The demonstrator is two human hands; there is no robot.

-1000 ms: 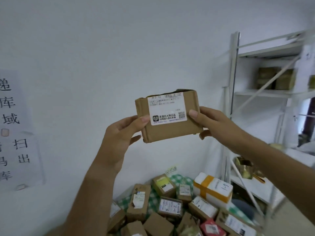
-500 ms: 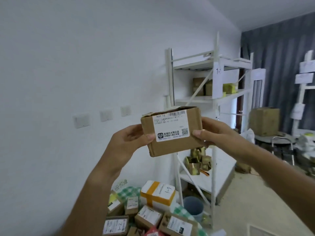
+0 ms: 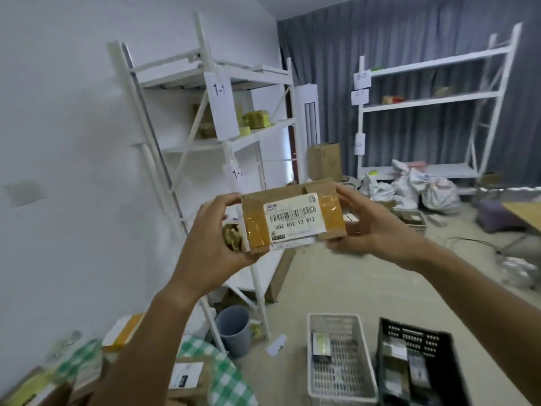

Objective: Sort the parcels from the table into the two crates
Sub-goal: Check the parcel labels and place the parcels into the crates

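Fingers of the left hand (image 3: 218, 230) are curling round the left end of a small brown cardboard parcel with a white barcode label and glossy amber tape (image 3: 294, 219), thumb on the upper edge and the others underneath, while the right hand (image 3: 367, 222) is gripping the opposite end the same way. Between them the parcel is being held in the air at chest height, label facing the camera, its long axis running left to right and tipping slightly up toward the right. It is resting on nothing.

Going from the left, a table under a green-and-white checked cloth (image 3: 231, 376) is sitting at the bottom corner, with more cardboard parcels (image 3: 187, 373) lying on it and a white box with an orange band (image 3: 123, 335) near its far edge. Beyond its right edge a grey plastic bucket (image 3: 234, 329) is standing at the foot of a white metal shelf rack (image 3: 205, 118) tagged 1-1.

Further right, on the floor, a white mesh plastic crate (image 3: 341, 358) and a black slotted plastic crate (image 3: 418, 364) are standing just beside each other, each already holding something. Both are lying below and to the right of the parcel, so the right hand is the nearer one for the drop. Which crate the label calls for I cannot tell. A second white rack (image 3: 424, 101) and some white sacks (image 3: 421, 189) are lining the grey curtain behind.
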